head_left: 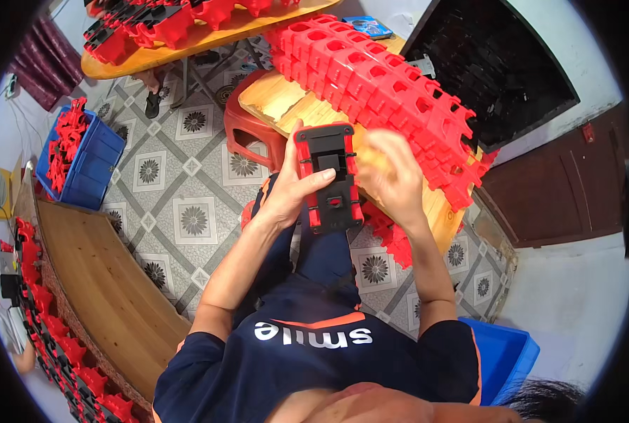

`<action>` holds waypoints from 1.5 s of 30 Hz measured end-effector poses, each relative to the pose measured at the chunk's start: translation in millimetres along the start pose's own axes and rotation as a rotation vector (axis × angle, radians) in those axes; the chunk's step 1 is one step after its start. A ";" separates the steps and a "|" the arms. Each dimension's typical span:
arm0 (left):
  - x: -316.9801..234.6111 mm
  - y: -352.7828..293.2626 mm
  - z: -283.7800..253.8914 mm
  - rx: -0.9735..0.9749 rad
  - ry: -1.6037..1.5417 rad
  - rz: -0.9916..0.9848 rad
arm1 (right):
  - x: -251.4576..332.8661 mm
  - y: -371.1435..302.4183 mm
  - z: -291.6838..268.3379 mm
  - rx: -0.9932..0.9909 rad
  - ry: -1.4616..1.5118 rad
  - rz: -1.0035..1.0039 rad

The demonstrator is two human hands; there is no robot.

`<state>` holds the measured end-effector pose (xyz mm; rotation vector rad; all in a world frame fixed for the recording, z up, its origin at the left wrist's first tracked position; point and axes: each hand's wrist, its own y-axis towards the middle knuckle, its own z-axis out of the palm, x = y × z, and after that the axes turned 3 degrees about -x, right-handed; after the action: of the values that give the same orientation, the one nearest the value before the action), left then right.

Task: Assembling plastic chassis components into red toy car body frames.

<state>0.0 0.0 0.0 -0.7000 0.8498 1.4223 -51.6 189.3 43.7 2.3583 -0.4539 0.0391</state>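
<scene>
My left hand [284, 196] holds a flat black-and-red plastic part [325, 144] upright above my lap, thumb across its black face and fingers behind it. The part is a long block with rounded corners, a black panel in the middle and red sides; it resembles the underside of a toy vehicle. Just right of it is my right hand [403, 185], raised and smeared by motion. Something yellowish shows at its blurred fingers, but I cannot make out whether it is held. Beyond my hands, red plastic shells [360, 86] stand stacked in long rows on a wooden bench [275, 99].
A red stool [238, 134] stands beside the bench. More red-and-black parts [163, 27] cover the far table [258, 27]; others line the left edge. Blue crates stand at left [82, 173] and lower right [508, 352]. Other people show partly: a foot [152, 106] and an arm [25, 358].
</scene>
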 end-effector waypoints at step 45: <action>120.4 -45.1 -116.5 -0.447 1.416 0.441 | -348.1 312.2 97.2 -0.417 0.993 1.126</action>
<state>30.4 -34.1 -167.4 -2.0601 1.8511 1.3810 -491.8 21.7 122.8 1.1777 -1.0427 1.3812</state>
